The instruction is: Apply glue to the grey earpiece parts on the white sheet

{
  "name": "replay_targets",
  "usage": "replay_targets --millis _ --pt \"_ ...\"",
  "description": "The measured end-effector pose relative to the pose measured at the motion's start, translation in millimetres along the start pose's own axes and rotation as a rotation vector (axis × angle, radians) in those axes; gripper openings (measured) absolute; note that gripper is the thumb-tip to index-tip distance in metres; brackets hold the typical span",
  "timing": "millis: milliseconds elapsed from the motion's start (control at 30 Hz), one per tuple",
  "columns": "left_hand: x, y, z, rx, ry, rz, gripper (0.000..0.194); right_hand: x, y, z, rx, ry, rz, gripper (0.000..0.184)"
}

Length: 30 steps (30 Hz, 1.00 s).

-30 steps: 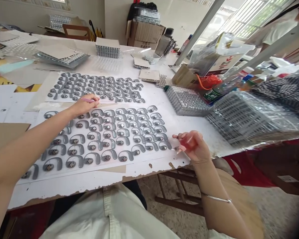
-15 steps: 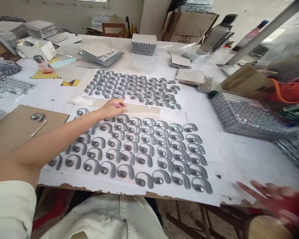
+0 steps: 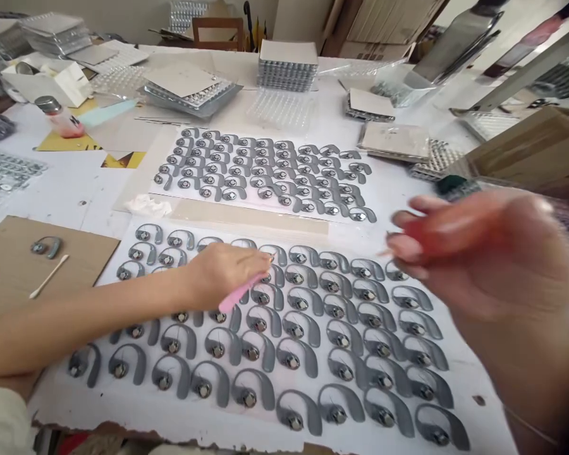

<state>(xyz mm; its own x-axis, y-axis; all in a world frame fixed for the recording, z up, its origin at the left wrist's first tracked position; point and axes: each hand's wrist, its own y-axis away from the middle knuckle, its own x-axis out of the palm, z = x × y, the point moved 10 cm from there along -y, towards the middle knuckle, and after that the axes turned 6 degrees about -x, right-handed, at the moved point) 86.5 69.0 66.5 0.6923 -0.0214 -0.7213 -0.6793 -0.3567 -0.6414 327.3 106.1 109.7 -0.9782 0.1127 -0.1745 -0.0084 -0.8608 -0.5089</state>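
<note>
My left hand (image 3: 227, 273) rests on the near white sheet (image 3: 123, 404) among several grey hook-shaped earpieces (image 3: 294, 354), fingers closed on a thin pink stick (image 3: 239, 293). My right hand (image 3: 483, 249) hovers blurred above the sheet's right side, fingers curled around a small red object (image 3: 436, 230) that I cannot make out. A second sheet of the same grey earpieces (image 3: 265, 170) lies further back.
A brown cardboard piece (image 3: 9, 272) at left carries one loose earpiece (image 3: 47, 246) and a cotton swab (image 3: 48, 276). Stacks of clear trays (image 3: 287, 66), a small bottle (image 3: 59, 117), white boxes and cardboard cartons crowd the back and right.
The view swung left and closer. My left hand slid down from the sheet's top edge into the rows. My right hand rose from the table's front edge up in front of the camera.
</note>
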Motion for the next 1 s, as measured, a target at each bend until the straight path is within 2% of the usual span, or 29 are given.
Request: replay_targets --millis 33,100,200,267,433,600,800,1000 --pt "-0.6 2 -8 0.058 -0.078 -0.011 0.007 33 -6 -18 0.188 -0.185 0.078 0.035" --pt "2.1 5 -19 0.126 -0.19 0.025 0.008 77 -10 -40 0.373 -0.34 0.116 0.036" --pt "5.5 6 -23 0.146 -0.24 0.087 0.011 102 -12 -58 0.392 -0.38 0.015 0.039" --pt "7.5 6 -22 0.146 -0.257 0.101 0.015 113 -11 -64 0.359 -0.332 0.008 0.037" --pt "16.5 8 -16 0.134 -0.31 0.11 0.019 122 -6 -48 0.141 -0.097 0.002 0.028" --pt "21.1 11 -15 0.133 -0.324 0.094 0.014 121 0 -26 -0.073 0.12 -0.024 0.031" --pt "28.2 14 -15 0.121 -0.346 0.134 0.012 125 6 -18 -0.247 0.213 0.009 0.023" --pt "24.8 12 -17 0.125 -0.348 0.119 0.012 131 10 -11 -0.361 0.243 0.035 0.017"
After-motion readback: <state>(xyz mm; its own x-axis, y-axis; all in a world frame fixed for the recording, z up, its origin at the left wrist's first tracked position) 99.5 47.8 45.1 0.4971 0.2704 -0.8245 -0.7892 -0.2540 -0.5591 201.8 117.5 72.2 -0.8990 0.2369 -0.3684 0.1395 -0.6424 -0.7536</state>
